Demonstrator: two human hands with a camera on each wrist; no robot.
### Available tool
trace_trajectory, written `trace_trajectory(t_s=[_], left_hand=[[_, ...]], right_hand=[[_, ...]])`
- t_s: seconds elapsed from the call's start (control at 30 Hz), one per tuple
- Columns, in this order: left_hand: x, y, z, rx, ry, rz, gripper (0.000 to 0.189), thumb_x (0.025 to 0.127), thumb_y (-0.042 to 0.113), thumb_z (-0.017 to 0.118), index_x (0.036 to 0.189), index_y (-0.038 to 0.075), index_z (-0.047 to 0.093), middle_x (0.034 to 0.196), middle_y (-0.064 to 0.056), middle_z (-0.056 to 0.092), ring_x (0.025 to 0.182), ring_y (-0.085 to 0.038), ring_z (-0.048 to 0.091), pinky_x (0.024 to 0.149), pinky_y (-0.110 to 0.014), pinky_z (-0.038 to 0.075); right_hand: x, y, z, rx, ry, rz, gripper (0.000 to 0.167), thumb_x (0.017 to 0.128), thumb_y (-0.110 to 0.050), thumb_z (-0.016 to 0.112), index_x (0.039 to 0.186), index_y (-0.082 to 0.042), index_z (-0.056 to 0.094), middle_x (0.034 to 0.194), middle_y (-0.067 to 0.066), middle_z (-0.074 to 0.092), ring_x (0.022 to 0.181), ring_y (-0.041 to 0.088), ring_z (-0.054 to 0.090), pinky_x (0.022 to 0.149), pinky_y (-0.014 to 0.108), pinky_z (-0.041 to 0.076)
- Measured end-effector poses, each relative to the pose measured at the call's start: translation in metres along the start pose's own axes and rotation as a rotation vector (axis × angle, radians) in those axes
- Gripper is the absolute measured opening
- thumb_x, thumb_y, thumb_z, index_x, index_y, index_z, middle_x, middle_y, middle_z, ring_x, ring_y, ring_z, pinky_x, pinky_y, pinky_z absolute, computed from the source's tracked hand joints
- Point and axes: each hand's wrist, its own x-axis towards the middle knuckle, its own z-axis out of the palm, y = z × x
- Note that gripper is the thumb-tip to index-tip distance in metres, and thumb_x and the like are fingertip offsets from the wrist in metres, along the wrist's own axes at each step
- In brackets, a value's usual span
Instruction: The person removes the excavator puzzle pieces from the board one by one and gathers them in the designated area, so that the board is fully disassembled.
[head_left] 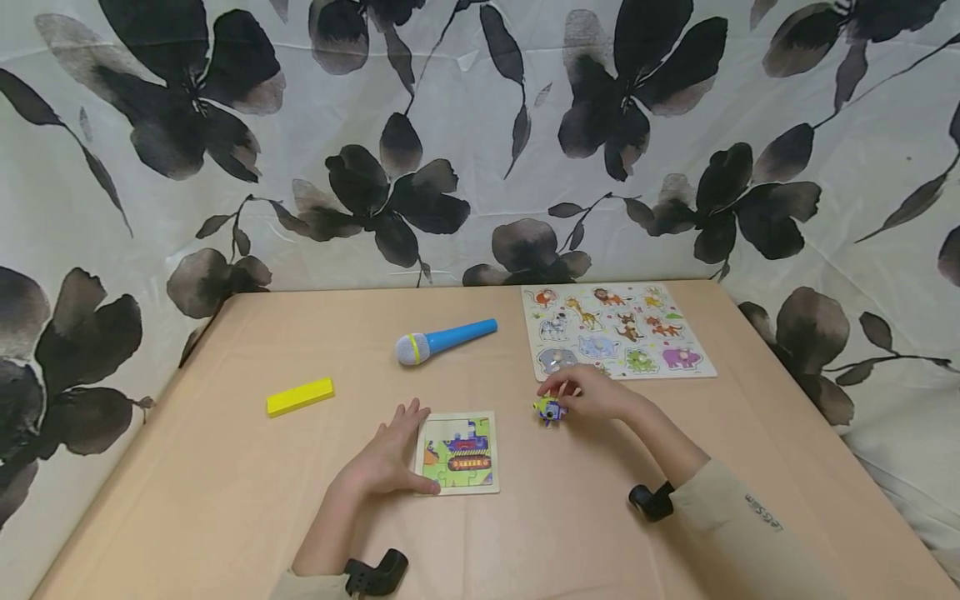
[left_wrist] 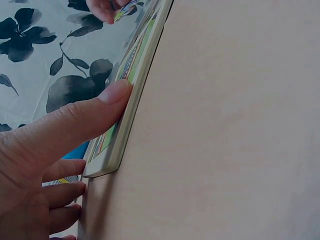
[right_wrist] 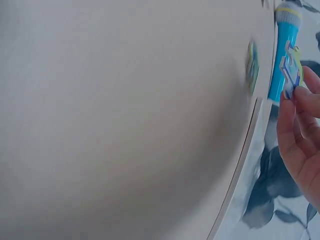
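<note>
A small square jigsaw puzzle [head_left: 468, 479] in a pale frame, with a train picture, lies in the middle front of the table. At its left side is my left hand [head_left: 386, 454], fingers spread, the thumb [left_wrist: 116, 92] on the frame's near edge. My right hand [head_left: 592, 393] pinches a puzzle piece [right_wrist: 291, 72] between thumb and fingers, to the right of the puzzle and above the table. In the right wrist view another piece [right_wrist: 252, 65] lies on the table beyond the held one.
Behind the right hand lies a white board with animal pictures [head_left: 622, 329]. A blue toy microphone [head_left: 457, 335] rests at the back middle, and a yellow block [head_left: 300, 397] on the left. A floral cloth [head_left: 480, 125] hangs behind the table.
</note>
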Motion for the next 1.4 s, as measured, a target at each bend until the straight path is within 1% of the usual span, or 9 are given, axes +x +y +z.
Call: trace_trajectory(t_s=[0.23, 0.4, 0.57, 0.73, 0.9, 1.13, 1.4], left_hand=[[0.001, -0.002, 0.002, 0.000, 0.003, 0.002, 0.106, 0.055, 0.029, 0.088, 0.140, 0.001, 0.031, 0.149, -0.021, 0.017, 0.136, -0.039, 0.007, 0.107, -0.057, 0.009], [0.001, -0.002, 0.002, 0.007, -0.002, -0.002, 0.106, 0.056, 0.031, 0.088, 0.140, 0.001, 0.031, 0.149, -0.021, 0.017, 0.137, -0.038, 0.007, 0.107, -0.057, 0.009], [0.002, -0.002, 0.002, 0.010, -0.002, -0.008, 0.106, 0.056, 0.030, 0.087, 0.140, 0.002, 0.031, 0.149, -0.021, 0.017, 0.137, -0.038, 0.007, 0.108, -0.056, 0.009], [0.001, -0.001, 0.003, 0.008, 0.001, -0.006, 0.106, 0.055, 0.029, 0.088, 0.140, 0.002, 0.031, 0.149, -0.020, 0.017, 0.137, -0.038, 0.007, 0.107, -0.056, 0.010], [0.001, -0.001, 0.002, 0.011, -0.001, -0.006, 0.106, 0.056, 0.030, 0.088, 0.140, 0.002, 0.031, 0.149, -0.020, 0.017, 0.137, -0.038, 0.008, 0.108, -0.056, 0.010], [0.001, 0.001, 0.001, 0.013, -0.006, -0.017, 0.106, 0.056, 0.030, 0.087, 0.141, 0.002, 0.030, 0.149, -0.020, 0.017, 0.137, -0.037, 0.007, 0.108, -0.055, 0.009], [0.001, 0.000, 0.002, 0.015, -0.003, -0.014, 0.105, 0.056, 0.031, 0.087, 0.141, 0.002, 0.031, 0.149, -0.020, 0.017, 0.137, -0.037, 0.007, 0.108, -0.055, 0.009]], right_hand=[[-0.014, 0.019, -0.011, -0.001, 0.012, 0.001, 0.027, 0.079, 0.013, 0.053, 0.099, 0.001, 0.066, 0.087, 0.007, 0.064, 0.073, 0.016, 0.056, 0.062, 0.026, 0.049], [-0.022, 0.028, -0.019, -0.018, 0.016, 0.028, 0.025, 0.080, 0.012, 0.053, 0.098, 0.002, 0.067, 0.087, 0.007, 0.064, 0.073, 0.016, 0.055, 0.061, 0.025, 0.049], [-0.027, 0.037, -0.023, -0.034, 0.011, 0.079, 0.023, 0.081, 0.011, 0.054, 0.095, 0.000, 0.067, 0.086, 0.005, 0.065, 0.072, 0.016, 0.054, 0.060, 0.023, 0.048], [-0.028, 0.044, -0.025, -0.043, -0.001, 0.081, 0.021, 0.081, 0.011, 0.055, 0.093, 0.000, 0.068, 0.085, 0.005, 0.064, 0.073, 0.016, 0.054, 0.062, 0.024, 0.047], [-0.028, 0.048, -0.025, -0.044, -0.010, 0.084, 0.022, 0.081, 0.012, 0.054, 0.093, 0.000, 0.068, 0.084, 0.005, 0.064, 0.073, 0.015, 0.053, 0.062, 0.023, 0.047], [-0.028, 0.048, -0.024, -0.037, -0.019, 0.067, 0.022, 0.080, 0.012, 0.054, 0.093, 0.002, 0.067, 0.085, 0.007, 0.065, 0.072, 0.015, 0.054, 0.060, 0.022, 0.047], [-0.028, 0.047, -0.024, -0.046, -0.021, 0.057, 0.020, 0.080, 0.012, 0.056, 0.094, 0.002, 0.068, 0.086, 0.008, 0.066, 0.076, 0.016, 0.057, 0.064, 0.023, 0.048]])
